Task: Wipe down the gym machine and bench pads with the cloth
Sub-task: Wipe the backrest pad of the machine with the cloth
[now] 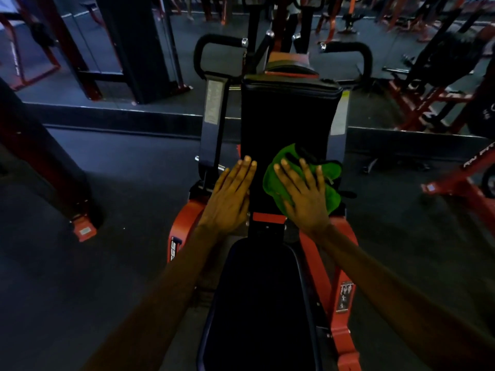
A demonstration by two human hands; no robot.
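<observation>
My right hand (302, 202), fingers spread, presses the cloth (272, 180) on the pad (289, 116). My left hand (230, 199) lies flat at its left edge.

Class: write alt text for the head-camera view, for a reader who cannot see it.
A person's right hand presses a green cloth against the lower part of a gym machine's black back pad, while the left hand rests flat on the pad's left edge. A black seat pad on a red frame lies below, nearer the camera.
</observation>
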